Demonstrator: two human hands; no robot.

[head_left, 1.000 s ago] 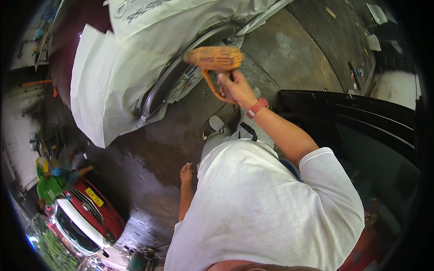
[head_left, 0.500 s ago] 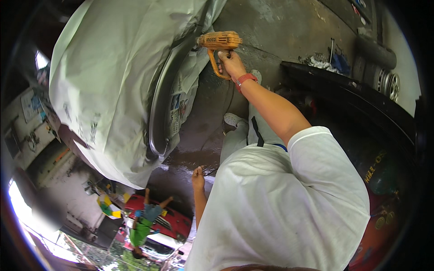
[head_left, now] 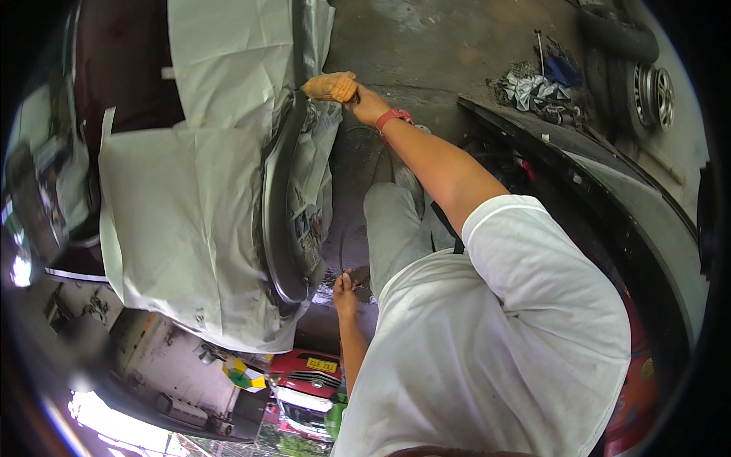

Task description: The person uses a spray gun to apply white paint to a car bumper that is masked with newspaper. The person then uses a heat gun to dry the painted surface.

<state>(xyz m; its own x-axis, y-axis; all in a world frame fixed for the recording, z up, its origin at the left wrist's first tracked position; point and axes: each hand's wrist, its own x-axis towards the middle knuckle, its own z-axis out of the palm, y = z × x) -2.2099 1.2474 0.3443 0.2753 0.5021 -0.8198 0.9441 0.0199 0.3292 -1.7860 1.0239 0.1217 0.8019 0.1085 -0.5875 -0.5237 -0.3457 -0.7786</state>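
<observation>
An orange heat gun [head_left: 329, 87] is gripped in my right hand [head_left: 370, 105], its nozzle pointing left at the upper end of a curved dark-grey wheel arch [head_left: 276, 206]. Pale masking paper [head_left: 183, 206] covers the car body around the arch, and printed paper [head_left: 308, 232] lines its inner side. My left hand [head_left: 346, 295] hangs low beside my leg, fingers closed round a thin dark cord [head_left: 342, 240]. Part of the cord's run is hard to make out.
A long dark car panel [head_left: 579, 179] stands to my right. Beyond it are a tyre with a metal rim [head_left: 653, 95] and crumpled silver and blue scraps [head_left: 537, 87]. A red and white vehicle [head_left: 304, 377] is at the lower left.
My view has turned and shifted along the car. The heat gun has swung so its rear faces me more, still by the arch. Most of the person in green has left the view.
</observation>
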